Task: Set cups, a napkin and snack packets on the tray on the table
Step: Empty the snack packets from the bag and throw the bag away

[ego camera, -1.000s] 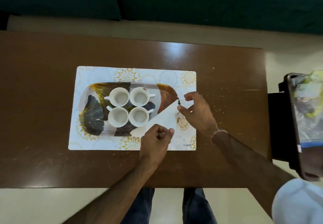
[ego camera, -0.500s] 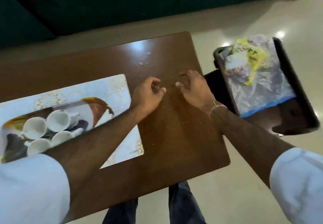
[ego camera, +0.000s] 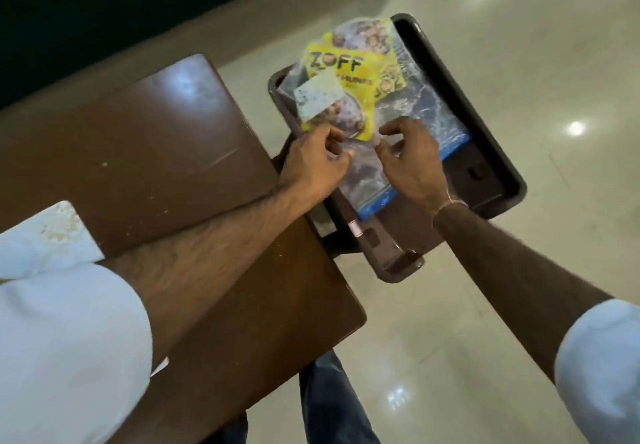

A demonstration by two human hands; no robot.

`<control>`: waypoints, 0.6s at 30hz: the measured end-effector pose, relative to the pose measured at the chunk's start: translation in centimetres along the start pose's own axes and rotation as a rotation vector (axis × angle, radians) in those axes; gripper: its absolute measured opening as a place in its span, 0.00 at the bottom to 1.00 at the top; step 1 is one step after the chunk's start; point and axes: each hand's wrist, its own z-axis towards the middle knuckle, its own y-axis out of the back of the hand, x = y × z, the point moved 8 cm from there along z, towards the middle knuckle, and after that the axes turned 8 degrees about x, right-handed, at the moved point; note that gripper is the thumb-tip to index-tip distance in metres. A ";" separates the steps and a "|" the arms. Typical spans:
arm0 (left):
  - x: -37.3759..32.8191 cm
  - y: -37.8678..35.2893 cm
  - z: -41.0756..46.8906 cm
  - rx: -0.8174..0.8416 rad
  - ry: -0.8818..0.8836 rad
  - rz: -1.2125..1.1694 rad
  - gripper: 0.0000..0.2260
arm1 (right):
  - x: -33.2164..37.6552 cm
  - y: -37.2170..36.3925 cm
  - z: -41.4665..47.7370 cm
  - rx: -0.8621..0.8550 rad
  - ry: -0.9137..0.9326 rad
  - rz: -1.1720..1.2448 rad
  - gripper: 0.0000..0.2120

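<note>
At the far left, behind both grips, a corner of the white floral-printed placemat (ego camera: 52,235) was seen on the dark brown wooden table (ego camera: 145,145); the serving tray it presumably carries was out of view.

The left hand (ego camera: 311,163) was reached past the table's right edge, its grip narrowed, with thumb and forefinger pinched at the near left edge of the clear zip-lock plastic bag with a blue seal strip (ego camera: 412,104). Whether plastic was actually caught between those fingertips could not be told with certainty, though contact appeared likely.

The bag was laid on the dark brown plastic stool (ego camera: 485,121) beside the table, its long axis run away from the grips and slightly rightward, the blue seal end lying nearest them. Inside, just beyond both grips, the yellow printed snack packet (ego camera: 346,72) was seen, with a small pale rectangular sachet (ego camera: 318,98) resting on its left part.

The right hand (ego camera: 412,163) was placed just right of the left, its grip likewise narrow, the fingertips curled at the bag's edge close to the packet's lower corner.

The two grips were set near each other across the bag's near end, so an opening pull apart seemed to be in preparation. Both hands were about equally near the packet, which was still to be carried back leftward to the tray.
</note>
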 end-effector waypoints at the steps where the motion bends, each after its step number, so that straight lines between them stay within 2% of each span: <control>1: -1.0 -1.4 0.5 0.029 -0.023 0.016 0.10 | -1.6 1.0 0.0 -0.035 -0.047 0.012 0.10; 5: -3.9 -7.0 2.0 0.152 -0.090 0.052 0.11 | -7.6 3.8 -0.9 -0.187 -0.278 0.148 0.08; 8: -5.0 -10.6 2.6 0.224 -0.128 0.150 0.23 | -11.3 4.3 -1.8 -0.258 -0.470 0.299 0.08; 10: -5.1 -12.1 2.8 0.241 -0.142 0.268 0.28 | -13.2 3.2 -2.3 -0.258 -0.598 0.536 0.08; 12: -5.3 -12.5 3.0 0.186 -0.127 0.323 0.21 | -14.1 1.7 -2.3 -0.214 -0.660 0.872 0.11; 15: -5.5 -10.8 3.0 0.016 -0.059 0.189 0.07 | -12.3 -0.1 -1.5 -0.087 -0.600 1.286 0.16; 18: -7.0 -8.7 3.0 -0.082 -0.162 0.036 0.08 | -9.7 -1.3 0.1 0.032 -0.527 1.502 0.16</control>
